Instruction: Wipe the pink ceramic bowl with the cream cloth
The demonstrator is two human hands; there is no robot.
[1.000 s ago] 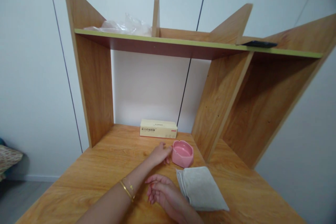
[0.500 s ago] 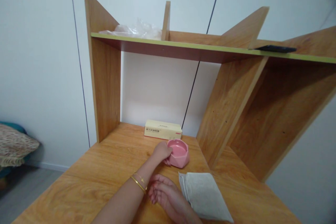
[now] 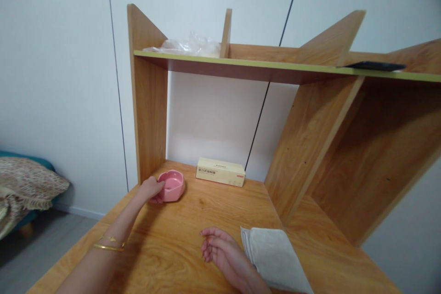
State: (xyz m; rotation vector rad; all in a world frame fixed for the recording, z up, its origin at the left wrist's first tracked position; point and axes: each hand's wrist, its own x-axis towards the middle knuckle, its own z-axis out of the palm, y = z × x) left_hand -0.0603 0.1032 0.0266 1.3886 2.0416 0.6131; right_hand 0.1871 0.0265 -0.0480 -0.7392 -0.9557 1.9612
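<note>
A pink faceted ashtray (image 3: 175, 191) is at the back left of the wooden desk, near the left side panel. My left hand (image 3: 153, 189) grips it by its left wall, thumb over the rim and fingers outside. My right hand (image 3: 222, 252) is loosely curled above the front middle of the desk, its fingers apart and holding nothing. Just right of that hand lies a folded grey cloth (image 3: 275, 257). Against the wall at the back stands a long cream cling film box (image 3: 220, 173).
A wooden shelf (image 3: 241, 65) with upright dividers spans above the desk (image 3: 179, 248). On it are a crumpled clear plastic bag (image 3: 189, 46) and a flat black object (image 3: 375, 66). To the left, a patterned throw (image 3: 31, 183) drapes over teal furniture.
My left hand has carried the ashtray leftward, from in front of the cling film box to near the left panel. My right hand stays about where it was. The view has shifted slightly.
</note>
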